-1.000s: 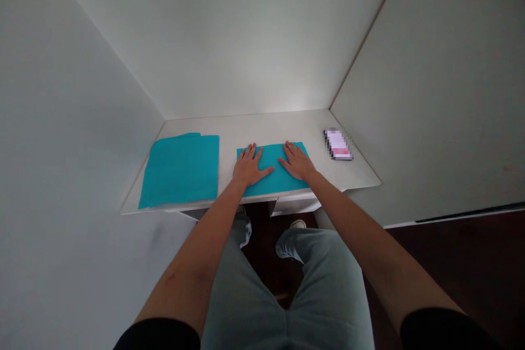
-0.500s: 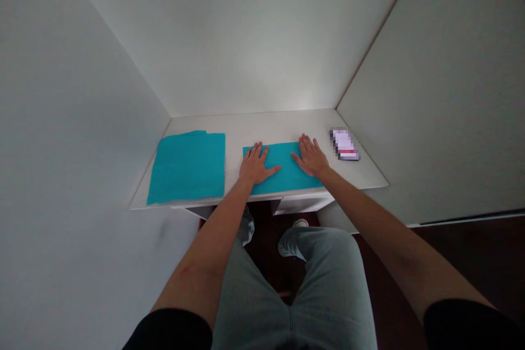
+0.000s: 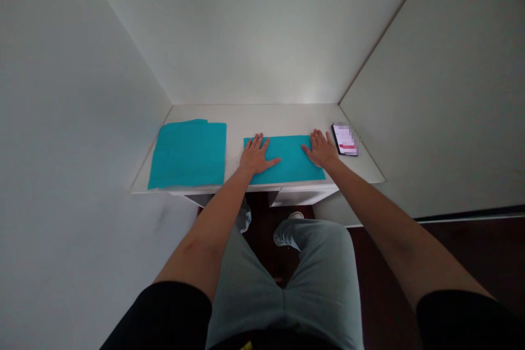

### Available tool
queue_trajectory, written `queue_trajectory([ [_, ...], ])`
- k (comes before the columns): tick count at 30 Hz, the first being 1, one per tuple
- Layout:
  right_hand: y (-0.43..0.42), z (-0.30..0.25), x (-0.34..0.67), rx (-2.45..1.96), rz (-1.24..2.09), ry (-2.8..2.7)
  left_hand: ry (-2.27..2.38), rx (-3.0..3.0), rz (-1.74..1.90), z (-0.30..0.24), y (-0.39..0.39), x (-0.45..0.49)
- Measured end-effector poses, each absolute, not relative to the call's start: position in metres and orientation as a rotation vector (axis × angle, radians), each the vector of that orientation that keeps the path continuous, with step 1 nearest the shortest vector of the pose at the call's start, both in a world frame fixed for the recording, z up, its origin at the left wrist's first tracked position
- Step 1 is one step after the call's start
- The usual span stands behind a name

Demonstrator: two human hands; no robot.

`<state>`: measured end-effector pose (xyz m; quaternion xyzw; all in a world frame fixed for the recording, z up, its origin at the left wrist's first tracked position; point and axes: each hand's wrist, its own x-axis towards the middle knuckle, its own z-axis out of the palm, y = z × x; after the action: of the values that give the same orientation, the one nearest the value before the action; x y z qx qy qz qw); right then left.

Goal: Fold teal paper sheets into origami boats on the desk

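A folded teal cloth [image 3: 289, 159] lies near the front edge of a white desk [image 3: 266, 117]. My left hand [image 3: 255, 155] rests flat on its left end, fingers spread. My right hand [image 3: 322, 149] lies flat at the cloth's right end, fingers spread, partly on the bare desk. Neither hand holds anything. A larger teal cloth stack [image 3: 188, 154] lies flat on the left part of the desk, apart from both hands.
A phone [image 3: 344, 139] with a lit screen lies at the desk's right end, just beyond my right hand. White walls close the desk in on the left, back and right. My legs in grey trousers [image 3: 287, 284] are below, over a dark floor.
My right hand has slid rightward along the folded cloth to its right end, toward the phone. The left hand has stayed on the left end. The camera has shifted slightly.
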<state>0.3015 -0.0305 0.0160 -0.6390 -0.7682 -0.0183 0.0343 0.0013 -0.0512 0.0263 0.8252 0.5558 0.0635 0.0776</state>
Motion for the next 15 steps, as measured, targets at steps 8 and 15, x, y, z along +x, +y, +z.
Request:
queue_trajectory([
  [8,-0.127,-0.002,0.301,-1.513,-0.107,-2.566,1.671,2.481,0.220,0.021,-0.051,0.003],
  [15,-0.112,-0.005,0.362,-1.703,-0.021,-2.531,1.669,2.462,0.171,0.025,-0.051,0.002],
])
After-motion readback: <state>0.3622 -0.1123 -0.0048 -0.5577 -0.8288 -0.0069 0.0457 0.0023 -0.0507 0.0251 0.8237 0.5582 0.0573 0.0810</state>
